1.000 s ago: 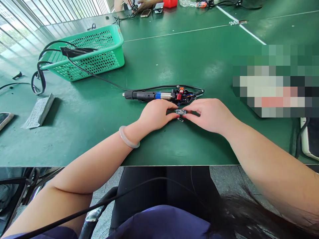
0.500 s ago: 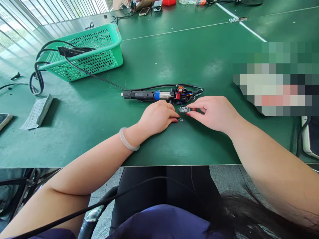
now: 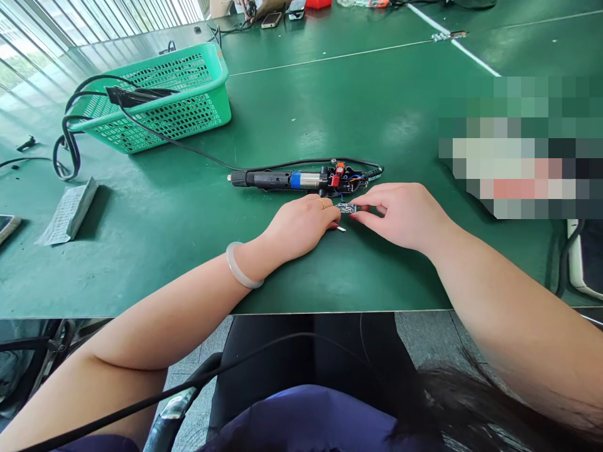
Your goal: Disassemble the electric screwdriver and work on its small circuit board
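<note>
Between my hands is a small circuit board [image 3: 347, 208], its right end pinched by the fingertips of my right hand [image 3: 406, 213]. The fingers of my left hand [image 3: 304, 227] are closed at the board's left end, and a small pale piece [image 3: 341, 229] sticks out from under them. Just beyond both hands lies a long black tool [image 3: 271, 181] with a blue band, a silver section and exposed red parts and wires. A thin wire runs from the tool down to the board.
A green basket [image 3: 181, 125] with black cables stands at the back left, one cable leading to the tool. Left of my hands lies a wrapped packet [image 3: 70, 213]. Pixelated things cover the right side. Phones and a person's hand are at the far edge.
My left hand has shifted slightly right and up, so its fingers now meet the board's left end. The pale piece under them has turned a little.
</note>
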Available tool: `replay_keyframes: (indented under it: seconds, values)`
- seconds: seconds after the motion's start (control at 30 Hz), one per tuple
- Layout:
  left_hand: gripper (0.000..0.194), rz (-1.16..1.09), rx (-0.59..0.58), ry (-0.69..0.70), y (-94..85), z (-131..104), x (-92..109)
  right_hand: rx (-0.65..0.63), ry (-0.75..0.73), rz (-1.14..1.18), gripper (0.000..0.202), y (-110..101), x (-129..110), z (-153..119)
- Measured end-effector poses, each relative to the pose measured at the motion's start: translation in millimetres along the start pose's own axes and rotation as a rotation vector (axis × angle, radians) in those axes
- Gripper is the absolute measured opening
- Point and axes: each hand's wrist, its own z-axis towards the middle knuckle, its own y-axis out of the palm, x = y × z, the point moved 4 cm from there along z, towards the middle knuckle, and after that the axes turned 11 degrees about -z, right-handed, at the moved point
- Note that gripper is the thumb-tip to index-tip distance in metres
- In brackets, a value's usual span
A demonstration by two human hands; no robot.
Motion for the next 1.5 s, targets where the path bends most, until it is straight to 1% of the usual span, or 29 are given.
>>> replay_keyframes:
  seconds: [0.2,0.37,0.5,0.6,0.63,0.7,0.77,0.8,0.93,1.13,1.2,1.27,1.3,1.4,1.47,1.5]
  values:
    - [0.017,-0.026,0.048,-0.027,-3.2,-1.8,1.3,0.009,-0.011,-0.022,0.022,-0.4,-2.0,-0.6]
    - [0.020,-0.083,0.042,-0.140,-7.2,-1.7,-2.1,-0.033,-0.042,-0.042,0.025,2.2,-5.5,-0.7]
    - [0.019,-0.109,-0.018,-0.208,-14.0,-4.0,-6.3,-0.047,-0.044,-0.043,0.023,3.0,-6.1,-0.6]
    - [0.019,-0.112,-0.059,-0.263,-18.8,-5.7,-12.5,-0.023,-0.041,-0.036,0.022,2.5,-5.2,-1.1]
    - [0.020,-0.114,-0.047,-0.289,-20.8,-6.0,-15.4,-0.014,-0.043,-0.034,0.022,2.5,-5.0,-1.3]
    - [0.020,-0.099,0.017,-0.338,-25.2,-6.4,-21.2,-0.002,-0.052,-0.028,0.023,2.8,-4.8,-1.7]
    - [0.020,-0.043,0.089,-0.378,-28.3,-6.5,-26.6,0.004,-0.060,-0.024,0.023,3.4,-4.8,-2.0]
    - [0.021,-0.010,0.107,-0.390,-28.6,-6.3,-28.8,0.007,-0.063,-0.023,0.023,3.6,-4.8,-2.1]
    - [0.023,0.059,0.079,-0.383,-22.2,-3.0,-34.1,0.013,-0.062,-0.021,0.023,4.2,-4.9,-2.3]
    - [0.020,0.031,0.061,-0.333,-12.3,3.4,-35.0,0.005,-0.057,-0.022,0.023,5.1,-6.0,-1.7]
    - [0.020,0.010,0.083,-0.320,-12.8,3.5,-33.1,-0.013,-0.052,-0.032,0.022,5.8,-5.9,-1.4]
    - [0.017,-0.076,0.132,-0.310,-15.9,2.8,-29.4,-0.028,-0.048,-0.039,0.022,6.1,-5.5,-1.1]
    - [0.016,-0.159,0.161,-0.311,-17.6,2.1,-27.1,-0.034,-0.045,-0.040,0.022,6.0,-5.4,-1.1]
    - [0.011,-0.535,0.215,-0.342,-19.2,0.4,-21.3,-0.035,-0.038,-0.033,0.024,4.8,-5.3,-1.1]
    - [0.008,-0.760,0.216,-0.355,-16.3,0.1,-18.3,-0.027,-0.032,-0.031,0.025,3.6,-5.8,-1.1]
    - [0.007,-0.831,0.209,-0.354,-14.5,0.4,-17.2,-0.022,-0.032,-0.032,0.025,3.0,-6.3,-1.1]
